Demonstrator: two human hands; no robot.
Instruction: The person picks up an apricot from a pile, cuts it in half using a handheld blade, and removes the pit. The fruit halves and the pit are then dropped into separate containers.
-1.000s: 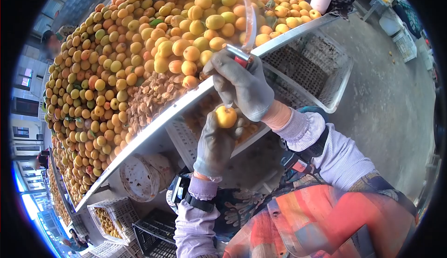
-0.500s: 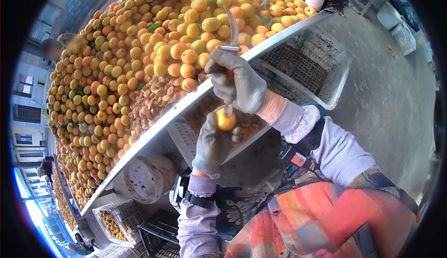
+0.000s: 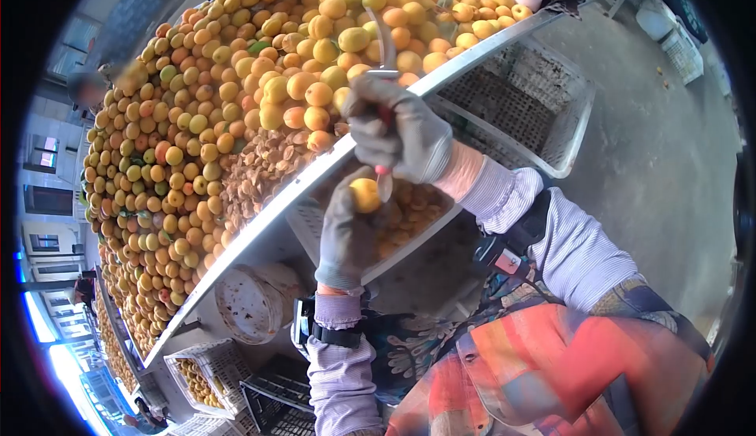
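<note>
My left hand [image 3: 346, 235], in a grey glove, grips a yellow apricot [image 3: 364, 194] at its fingertips. My right hand [image 3: 402, 133], also gloved, is closed around the red handle of a knife [image 3: 383, 116]. Its long curved blade points up over the fruit pile, while a short, rounded blade sticks out below the fist, right beside the held apricot. Both hands are over a white crate [image 3: 413, 245] with cut apricot pieces [image 3: 411, 209] in it. Just beyond them, brown apricot pits [image 3: 264, 162] lie heaped along the table edge [image 3: 264, 219].
A big pile of whole apricots [image 3: 185, 153] covers the sloping table. Under its edge are another white crate [image 3: 581, 117] on the right and a stained white bucket [image 3: 246, 306] on the left. Farther left, a crate [image 3: 224, 365] contains apricots beside a black crate [image 3: 276, 393].
My left hand has shifted a little left with the apricot. The short blade, earlier against the fruit's top, now shows at its right side. My right hand has turned slightly.
</note>
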